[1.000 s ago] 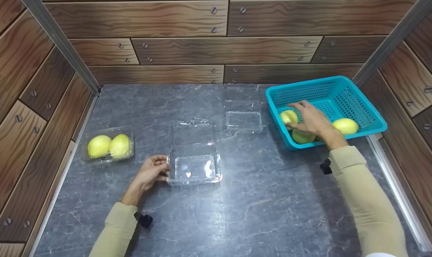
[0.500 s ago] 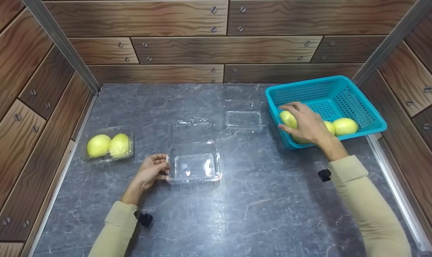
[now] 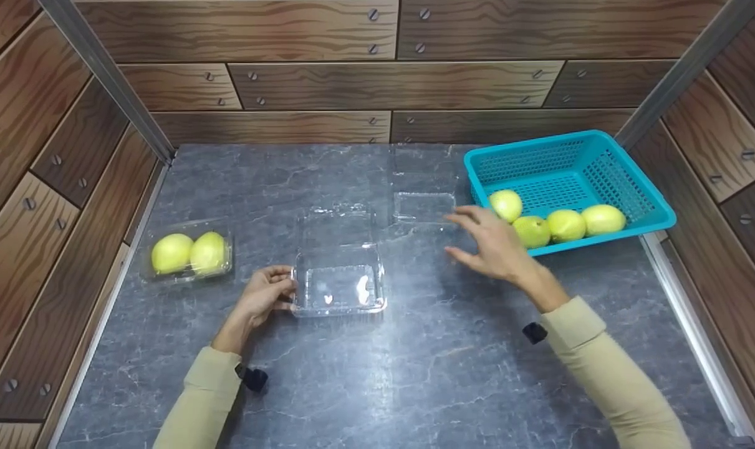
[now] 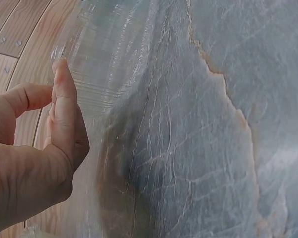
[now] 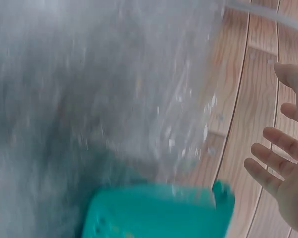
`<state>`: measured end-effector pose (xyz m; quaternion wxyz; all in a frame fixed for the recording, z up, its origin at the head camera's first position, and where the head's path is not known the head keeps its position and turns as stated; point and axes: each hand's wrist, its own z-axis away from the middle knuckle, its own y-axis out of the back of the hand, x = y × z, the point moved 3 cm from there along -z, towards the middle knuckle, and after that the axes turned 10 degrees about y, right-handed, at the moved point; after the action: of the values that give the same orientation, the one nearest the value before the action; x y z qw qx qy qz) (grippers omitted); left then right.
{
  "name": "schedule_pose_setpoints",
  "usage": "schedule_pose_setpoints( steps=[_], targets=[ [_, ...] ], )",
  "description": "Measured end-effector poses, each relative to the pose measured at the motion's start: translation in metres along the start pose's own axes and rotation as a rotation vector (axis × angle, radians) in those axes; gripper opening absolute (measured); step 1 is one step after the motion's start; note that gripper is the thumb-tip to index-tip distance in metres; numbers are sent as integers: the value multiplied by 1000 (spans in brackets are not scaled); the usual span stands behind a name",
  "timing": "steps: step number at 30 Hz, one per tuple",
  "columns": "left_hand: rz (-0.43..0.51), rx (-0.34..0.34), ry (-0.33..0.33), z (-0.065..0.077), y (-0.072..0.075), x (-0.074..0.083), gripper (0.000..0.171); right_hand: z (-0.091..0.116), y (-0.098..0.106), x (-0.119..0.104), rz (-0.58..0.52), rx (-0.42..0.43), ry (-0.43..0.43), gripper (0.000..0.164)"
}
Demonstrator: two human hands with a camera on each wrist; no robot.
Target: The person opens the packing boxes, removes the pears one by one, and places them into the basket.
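On the table's middle lies an unlidded clear plastic clamshell container [image 3: 340, 287], its lid folded back away from me. My left hand [image 3: 266, 293] holds its left rim between thumb and fingers; the left wrist view shows the hand [image 4: 44, 134] beside the clear plastic. My right hand [image 3: 492, 246] is over the table just left of the teal basket [image 3: 648, 218], fingers spread and holding nothing. Several round yellow fruits [image 3: 566, 225] lie along the basket's near side, one of them greener [image 3: 532, 232]. The right wrist view is blurred, with the right hand [image 5: 288, 158] at its edge.
A closed clear container [image 3: 187, 255] with two yellow fruits sits at the left. Another open clear container [image 3: 424, 207] lies farther back, left of the basket. Wood-patterned walls [image 3: 389, 87] enclose the grey marbled table [image 3: 427, 386] at the back and sides.
My right hand has left the fruits in the basket and moved left over its rim, carrying nothing. The fruits it covered now show. My left hand stays on the container.
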<state>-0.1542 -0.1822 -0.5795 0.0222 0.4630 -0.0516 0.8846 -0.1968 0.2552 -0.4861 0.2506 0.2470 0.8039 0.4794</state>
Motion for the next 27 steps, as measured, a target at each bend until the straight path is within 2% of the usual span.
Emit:
schedule_pose_setpoints(
  steps=[8,15,21,27],
  targets=[
    [-2,16,0,0,-1,2,50,-4,-31,-36,-29,-28,61,57],
    [3,18,3,0,-1,2,50,-2,-54,-61,-48,3,145,56],
    [18,29,11,-1,-2,3,49,-2,-71,-78,-72,27,202,52],
    [24,43,10,0,-3,4,47,-5,-85,-90,-117,21,221,48]
  ],
)
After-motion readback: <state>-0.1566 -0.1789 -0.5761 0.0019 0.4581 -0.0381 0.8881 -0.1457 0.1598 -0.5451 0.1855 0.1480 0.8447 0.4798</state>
